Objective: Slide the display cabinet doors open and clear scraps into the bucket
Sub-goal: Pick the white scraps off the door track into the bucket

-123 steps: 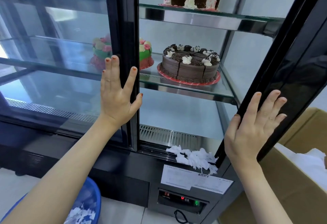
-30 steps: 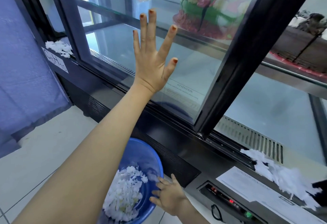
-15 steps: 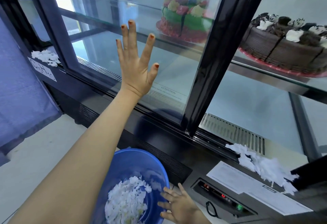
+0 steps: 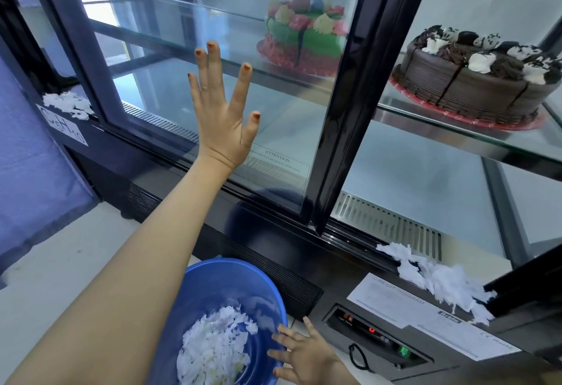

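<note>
Cabinet front: left hand flat on door glass; right hand at bucket rim.
The left hand's fingers are straight and spread against the glass. The right hand's fingers are straight and apart, touching the blue rim. The bucket stands on the floor below the cabinet and holds white scraps. A scrap pile lies on the sill of the open right bay; a second pile sits far left.

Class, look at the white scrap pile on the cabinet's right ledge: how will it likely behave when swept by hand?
Probably very light and loose: the scrap pile is thin, ragged flakes, so it should scatter rather than slide together. Pieces overhanging the ledge may drop.
</note>
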`<state>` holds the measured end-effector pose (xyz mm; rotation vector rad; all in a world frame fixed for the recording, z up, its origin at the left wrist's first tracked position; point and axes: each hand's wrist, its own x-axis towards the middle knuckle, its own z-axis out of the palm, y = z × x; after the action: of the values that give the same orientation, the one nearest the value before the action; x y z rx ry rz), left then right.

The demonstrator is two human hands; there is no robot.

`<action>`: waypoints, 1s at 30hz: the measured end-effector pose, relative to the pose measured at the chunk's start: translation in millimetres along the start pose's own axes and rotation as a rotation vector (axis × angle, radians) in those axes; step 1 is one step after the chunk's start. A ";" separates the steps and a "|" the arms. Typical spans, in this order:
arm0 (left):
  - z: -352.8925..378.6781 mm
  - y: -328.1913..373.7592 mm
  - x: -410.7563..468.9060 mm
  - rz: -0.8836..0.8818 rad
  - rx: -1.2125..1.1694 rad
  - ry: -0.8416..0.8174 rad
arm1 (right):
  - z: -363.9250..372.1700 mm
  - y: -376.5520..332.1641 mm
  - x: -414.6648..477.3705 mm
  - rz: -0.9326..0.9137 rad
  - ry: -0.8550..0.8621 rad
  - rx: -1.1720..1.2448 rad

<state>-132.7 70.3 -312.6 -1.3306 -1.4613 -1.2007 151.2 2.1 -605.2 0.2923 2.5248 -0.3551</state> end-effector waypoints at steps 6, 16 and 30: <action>0.2 1.2 -0.1 0.008 -0.016 0.004 | -1.6 -3.3 -10.3 0.018 0.005 0.042; -1.0 1.1 -1.2 0.001 -0.009 0.011 | -5.1 -8.8 -24.9 0.080 0.068 0.206; -3.3 3.3 0.0 -0.006 0.013 -0.002 | 1.6 -11.0 -24.7 0.124 0.075 0.225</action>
<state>-129.5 67.1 -311.4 -1.3198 -1.4736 -1.1916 169.1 -12.1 -590.4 0.5556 2.5260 -0.5906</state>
